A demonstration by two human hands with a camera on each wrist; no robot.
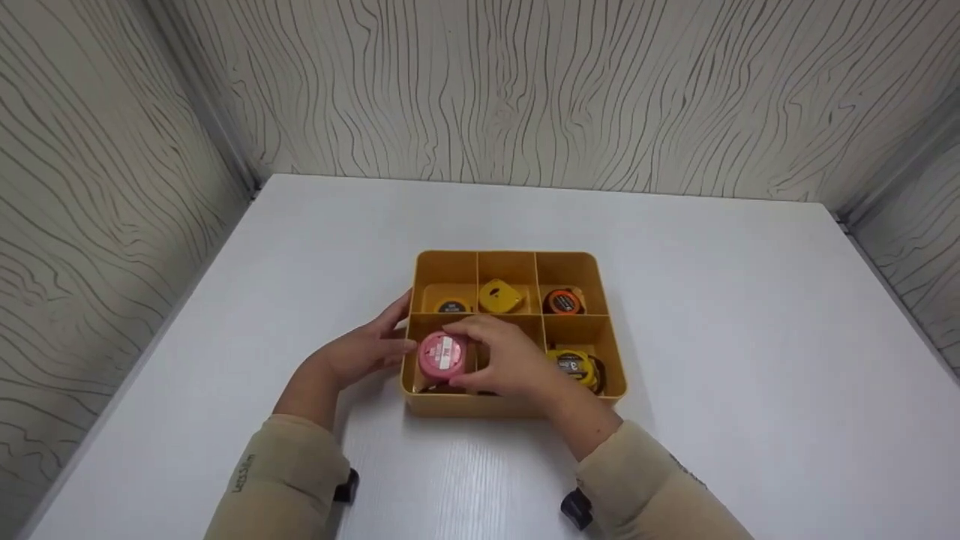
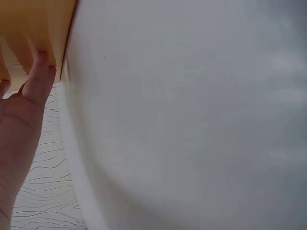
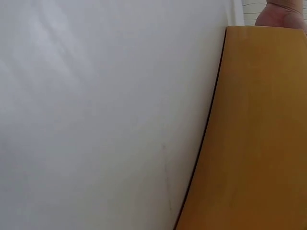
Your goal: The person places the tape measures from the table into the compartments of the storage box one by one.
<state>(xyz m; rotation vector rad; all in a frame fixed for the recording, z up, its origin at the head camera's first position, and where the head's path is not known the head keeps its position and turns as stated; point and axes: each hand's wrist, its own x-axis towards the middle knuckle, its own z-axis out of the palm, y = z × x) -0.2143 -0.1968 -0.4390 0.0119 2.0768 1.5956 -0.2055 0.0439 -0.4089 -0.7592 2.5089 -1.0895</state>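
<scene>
A yellow divided box (image 1: 480, 406) stands on the table, with compartments in two rows. My right hand (image 1: 512, 360) reaches in over its front and pinches a pink round tape measure (image 1: 442, 355) with a white label, thumb and fingers on its right side, at the front left compartment. My left hand (image 1: 369, 347) lies along the box's left wall, its fingers extended against that wall in the left wrist view. A yellow tape measure (image 1: 574, 365) with a dark strap sits front right. The front middle compartment is largely hidden by my right hand.
Across the back row lie a yellow and black tape measure (image 1: 453, 306), partly behind the divider, a yellow squarish tape measure (image 1: 499, 296) and an orange and black one (image 1: 564, 301). Wood-grain panels (image 1: 495, 90) enclose the white table (image 1: 720, 322) at the back and sides.
</scene>
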